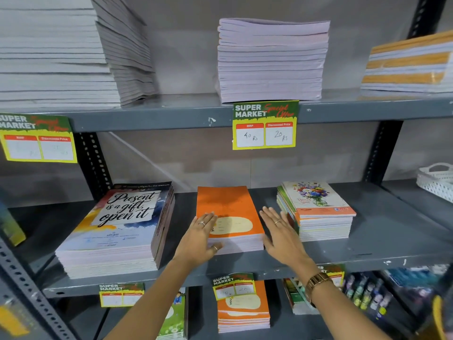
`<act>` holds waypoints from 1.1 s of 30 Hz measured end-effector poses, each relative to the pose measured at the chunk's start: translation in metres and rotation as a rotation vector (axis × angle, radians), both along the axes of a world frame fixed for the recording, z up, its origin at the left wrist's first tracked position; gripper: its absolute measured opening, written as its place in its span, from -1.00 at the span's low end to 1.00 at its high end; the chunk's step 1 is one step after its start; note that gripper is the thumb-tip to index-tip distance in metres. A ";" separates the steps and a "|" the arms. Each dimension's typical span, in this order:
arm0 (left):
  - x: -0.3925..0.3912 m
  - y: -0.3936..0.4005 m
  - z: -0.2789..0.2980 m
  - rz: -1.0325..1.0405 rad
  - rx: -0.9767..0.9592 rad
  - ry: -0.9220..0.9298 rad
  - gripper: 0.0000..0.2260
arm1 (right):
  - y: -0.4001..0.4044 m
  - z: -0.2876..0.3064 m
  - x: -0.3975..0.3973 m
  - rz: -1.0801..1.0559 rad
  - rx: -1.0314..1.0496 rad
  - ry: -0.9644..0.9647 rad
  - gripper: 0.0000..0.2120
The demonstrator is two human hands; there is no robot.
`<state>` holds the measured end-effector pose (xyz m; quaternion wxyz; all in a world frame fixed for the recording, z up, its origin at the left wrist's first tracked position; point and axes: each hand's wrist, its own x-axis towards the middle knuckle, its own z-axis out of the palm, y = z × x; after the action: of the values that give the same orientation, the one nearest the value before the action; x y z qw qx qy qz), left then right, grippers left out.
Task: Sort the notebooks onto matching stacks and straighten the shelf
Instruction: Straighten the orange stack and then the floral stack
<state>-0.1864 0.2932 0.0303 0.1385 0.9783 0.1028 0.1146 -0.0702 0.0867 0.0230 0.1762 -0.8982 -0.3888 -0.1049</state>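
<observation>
An orange notebook stack (226, 207) sits at the middle of the grey middle shelf (382, 244). My left hand (199, 238) lies flat against its left front corner, fingers spread over the cover. My right hand (282, 231) is flat against the stack's right side, fingers apart, in the gap beside the flower-cover stack (316, 209). To the left lies a taller "Present is a gift" stack (117, 229), with several notebooks leaning on edge against its right side.
The upper shelf holds a large grey stack (61, 52), a lilac stack (272, 60) and an orange-striped stack (411, 62). Price tags (264, 125) hang from shelf edges. A white basket (436, 180) stands at far right. The lower shelf has more orange notebooks (242, 307).
</observation>
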 end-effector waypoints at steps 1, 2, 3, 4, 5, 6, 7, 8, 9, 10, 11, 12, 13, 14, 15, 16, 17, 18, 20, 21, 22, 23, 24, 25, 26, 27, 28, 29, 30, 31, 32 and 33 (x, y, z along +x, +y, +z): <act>0.002 -0.001 0.001 -0.021 0.029 -0.016 -0.35 | -0.006 0.001 0.003 -0.015 0.022 -0.016 -0.42; 0.005 -0.004 0.003 -0.036 0.057 -0.034 -0.37 | -0.013 0.001 0.008 -0.034 0.048 -0.018 -0.41; 0.009 -0.009 0.005 -0.043 0.083 -0.051 -0.39 | -0.019 0.002 0.012 -0.058 0.076 -0.013 -0.40; 0.014 -0.014 0.006 -0.043 0.095 -0.068 -0.42 | -0.026 0.003 0.016 -0.087 0.108 -0.003 -0.40; 0.019 -0.021 0.008 -0.040 0.098 -0.082 -0.46 | -0.032 0.004 0.021 -0.114 0.136 0.001 -0.41; 0.026 -0.028 0.009 -0.038 0.090 -0.093 -0.48 | -0.040 0.004 0.027 -0.137 0.155 -0.009 -0.42; 0.032 -0.034 0.010 -0.042 0.081 -0.096 -0.50 | -0.046 0.003 0.033 -0.155 0.164 -0.014 -0.44; 0.039 -0.044 0.011 -0.051 0.077 -0.099 -0.50 | -0.056 0.002 0.039 -0.171 0.162 -0.012 -0.46; 0.045 -0.053 0.011 -0.063 0.082 -0.097 -0.51 | -0.063 0.000 0.044 -0.182 0.154 -0.011 -0.47; 0.051 -0.062 0.013 -0.073 0.084 -0.098 -0.52 | -0.070 -0.002 0.049 -0.190 0.142 -0.012 -0.48; 0.057 -0.071 0.014 -0.083 0.078 -0.103 -0.52 | -0.077 -0.003 0.054 -0.194 0.128 -0.018 -0.48; 0.064 -0.082 0.015 -0.091 0.073 -0.113 -0.52 | -0.084 -0.003 0.059 -0.194 0.110 -0.027 -0.46; 0.070 -0.091 0.016 -0.097 0.070 -0.117 -0.51 | -0.090 -0.003 0.063 -0.195 0.091 -0.039 -0.43; 0.078 -0.100 0.016 -0.102 0.071 -0.116 -0.51 | -0.096 -0.003 0.069 -0.201 0.079 -0.043 -0.42; 0.086 -0.109 0.016 -0.110 0.071 -0.111 -0.51 | -0.103 -0.002 0.074 -0.206 0.077 -0.046 -0.42; 0.095 -0.117 0.016 -0.117 0.068 -0.105 -0.50 | -0.109 -0.002 0.081 -0.210 0.081 -0.047 -0.42; 0.102 -0.123 0.016 -0.123 0.066 -0.095 -0.50 | -0.113 -0.001 0.086 -0.214 0.081 -0.045 -0.42; 0.110 -0.130 0.016 -0.130 0.064 -0.089 -0.50 | -0.118 0.000 0.092 -0.216 0.070 -0.040 -0.41; 0.123 -0.144 0.015 -0.151 0.050 -0.076 -0.50 | -0.128 0.002 0.104 -0.218 0.037 -0.042 -0.39; 0.128 -0.150 0.015 -0.156 0.037 -0.068 -0.49 | -0.132 0.003 0.108 -0.225 0.026 -0.036 -0.41; 0.134 -0.157 0.015 -0.156 0.017 -0.060 -0.49 | -0.137 0.005 0.113 -0.234 0.027 -0.018 -0.44; 0.137 -0.161 0.014 -0.152 -0.012 -0.052 -0.49 | -0.140 0.006 0.115 -0.241 0.035 0.011 -0.45; 0.141 -0.165 0.013 -0.147 -0.044 -0.047 -0.49 | -0.144 0.006 0.118 -0.249 0.056 0.060 -0.45; 0.144 -0.167 0.012 -0.138 -0.082 -0.042 -0.49 | -0.146 0.006 0.119 -0.264 0.086 0.126 -0.43; 0.146 -0.169 0.011 -0.125 -0.122 -0.041 -0.49 | -0.148 0.006 0.121 -0.288 0.121 0.192 -0.42; 0.148 -0.172 0.010 -0.110 -0.164 -0.039 -0.49 | -0.150 0.007 0.123 -0.315 0.152 0.236 -0.41; 0.150 -0.174 0.010 -0.095 -0.205 -0.037 -0.48 | -0.152 0.007 0.125 -0.340 0.179 0.264 -0.40; 0.151 -0.176 0.010 -0.078 -0.244 -0.031 -0.48 | -0.153 0.008 0.126 -0.361 0.203 0.293 -0.41; 0.152 -0.179 0.010 -0.065 -0.277 -0.021 -0.48 | -0.154 0.010 0.128 -0.380 0.238 0.334 -0.43; 0.153 -0.182 0.009 -0.056 -0.298 -0.010 -0.49 | -0.154 0.011 0.129 -0.388 0.283 0.385 -0.46; 0.154 -0.183 0.009 -0.052 -0.311 -0.001 -0.49 | -0.154 0.012 0.131 -0.381 0.336 0.435 -0.52; 0.155 -0.185 0.008 -0.049 -0.321 0.007 -0.49 | -0.153 0.013 0.132 -0.369 0.383 0.477 -0.59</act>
<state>-0.0317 0.1083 0.0385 0.2954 0.9462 0.0962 0.0901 0.0617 -0.0663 0.0358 0.4051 -0.9033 -0.1411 0.0066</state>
